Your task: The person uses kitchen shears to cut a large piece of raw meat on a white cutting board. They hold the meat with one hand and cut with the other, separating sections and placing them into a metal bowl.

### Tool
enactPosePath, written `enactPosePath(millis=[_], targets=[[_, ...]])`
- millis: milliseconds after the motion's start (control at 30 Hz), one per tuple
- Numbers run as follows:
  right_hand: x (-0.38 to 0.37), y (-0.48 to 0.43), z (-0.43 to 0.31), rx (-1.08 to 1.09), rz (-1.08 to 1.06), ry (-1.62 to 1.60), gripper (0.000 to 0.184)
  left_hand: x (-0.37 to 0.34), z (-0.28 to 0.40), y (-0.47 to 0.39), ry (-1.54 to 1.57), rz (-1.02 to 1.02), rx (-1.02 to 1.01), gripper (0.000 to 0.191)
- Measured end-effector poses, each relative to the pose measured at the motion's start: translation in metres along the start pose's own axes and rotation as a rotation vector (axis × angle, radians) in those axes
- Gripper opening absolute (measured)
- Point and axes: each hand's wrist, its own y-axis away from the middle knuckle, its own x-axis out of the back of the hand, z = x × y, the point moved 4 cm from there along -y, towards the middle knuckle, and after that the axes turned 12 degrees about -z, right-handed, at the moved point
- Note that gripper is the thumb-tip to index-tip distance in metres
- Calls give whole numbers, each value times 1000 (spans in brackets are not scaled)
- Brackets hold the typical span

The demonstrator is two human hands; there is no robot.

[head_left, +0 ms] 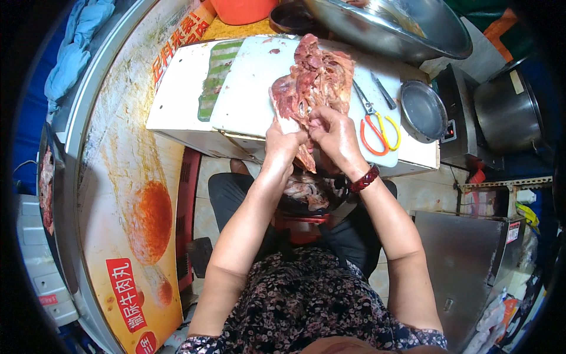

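Note:
A large piece of raw meat (pixel 325 77) lies on a white cutting board (pixel 252 84), its near end hanging over the board's front edge. My left hand (pixel 283 144) grips the meat's near left part, beside a pale strip of bone or fat. My right hand (pixel 331 132) pinches the meat close by, with a dark red bracelet at the wrist. Right of the meat rest scissors (pixel 373 128) with red and yellow handles and a dark-handled knife (pixel 384 90). Below my hands, a dark container holds more meat pieces (pixel 309 190).
A round metal pan (pixel 423 110) stands at the board's right. Behind are a large steel basin (pixel 398 35), a dark pan (pixel 292 17) and an orange-red tub (pixel 245 9). A green-striped cloth or mat (pixel 216 79) lies left; a large pot (pixel 508 110) stands far right.

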Motion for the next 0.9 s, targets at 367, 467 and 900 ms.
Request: enactPosePath(millis=[367, 467, 900], targets=[[-3, 7, -12, 0, -166, 245, 18, 3, 0, -3, -57, 64, 85, 38], [-7, 1, -13, -8, -153, 314, 19, 7, 0, -2, -87, 38, 103, 36], [-14, 3, -17, 147, -120, 436, 12, 14, 2, -3, -115, -137, 139, 39]])
